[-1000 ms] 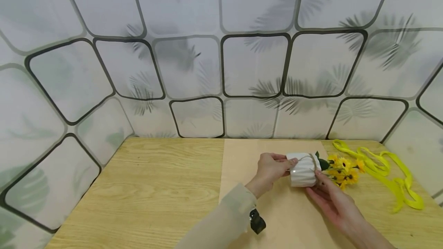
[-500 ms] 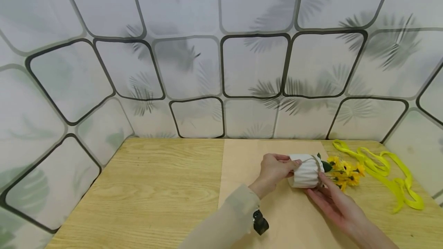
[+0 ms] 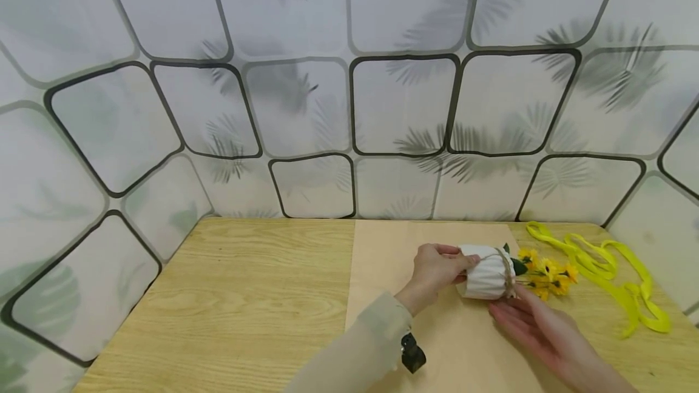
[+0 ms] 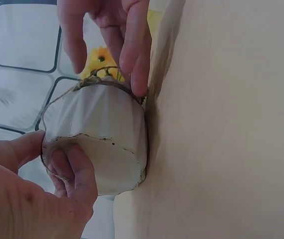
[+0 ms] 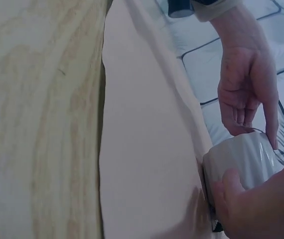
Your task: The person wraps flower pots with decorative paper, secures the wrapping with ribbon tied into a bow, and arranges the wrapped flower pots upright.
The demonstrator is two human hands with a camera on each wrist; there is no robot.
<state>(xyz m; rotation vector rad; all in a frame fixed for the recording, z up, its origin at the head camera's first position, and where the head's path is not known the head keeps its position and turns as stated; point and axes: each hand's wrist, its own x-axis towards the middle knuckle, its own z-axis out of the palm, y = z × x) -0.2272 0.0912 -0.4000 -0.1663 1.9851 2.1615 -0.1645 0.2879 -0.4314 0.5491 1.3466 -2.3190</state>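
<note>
A white ribbed flowerpot point(image 3: 485, 273) lies on its side, its mouth toward the right, with brown twine point(image 3: 509, 276) around the rim. Yellow artificial flowers point(image 3: 548, 268) with dark green leaves stick out of that mouth. My left hand point(image 3: 437, 273) grips the pot at its base; in the left wrist view the thumb is on the pot's side and the fingers point(image 4: 79, 169) curl against the bottom. At the rim end, my right hand point(image 3: 551, 333) has its fingers loosely extended, fingertips right at the rim. Twine also runs along the side toward the left thumb.
A beige paper sheet point(image 3: 393, 259) lies under the pot on the wooden table point(image 3: 262, 284). Loose yellow ribbon point(image 3: 645, 287) curls at the back right. A patterned cloth wall point(image 3: 401, 105) closes off the back and sides. A black device is strapped at my left wrist.
The pot and my left hand have shifted slightly to the right. My right hand's fingers have loosened and slid a little down and right along the rim.
</note>
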